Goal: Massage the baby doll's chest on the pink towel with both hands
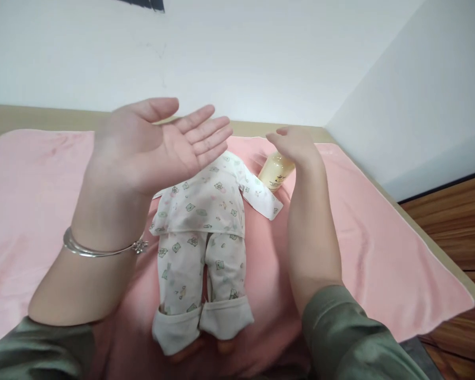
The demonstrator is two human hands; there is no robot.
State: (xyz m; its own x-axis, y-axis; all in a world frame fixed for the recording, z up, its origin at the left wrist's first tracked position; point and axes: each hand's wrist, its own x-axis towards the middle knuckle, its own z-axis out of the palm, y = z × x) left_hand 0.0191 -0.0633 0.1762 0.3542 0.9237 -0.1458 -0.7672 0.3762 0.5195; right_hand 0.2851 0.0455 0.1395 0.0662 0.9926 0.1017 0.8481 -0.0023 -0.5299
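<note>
My left hand (162, 140) is raised above the doll, palm up, with its fingers stretched out and nothing on the palm that I can make out. A thin silver bangle circles that wrist. My right hand (296, 145) is closed over the top of a pale yellow bottle (276, 171), which leans in view at the back right; its cap or pump is hidden under the hand. Between my arms lies a baby doll in white printed pyjamas (200, 211), trouser cuffs turned up. My left hand covers the doll's head. One sleeve reaches out close to the bottle.
A pink blanket (360, 237) spreads under the doll and over most of the table (27, 116). White walls meet behind it at the right. Brown wood-grain panelling (451, 227) stands beyond the table's right edge.
</note>
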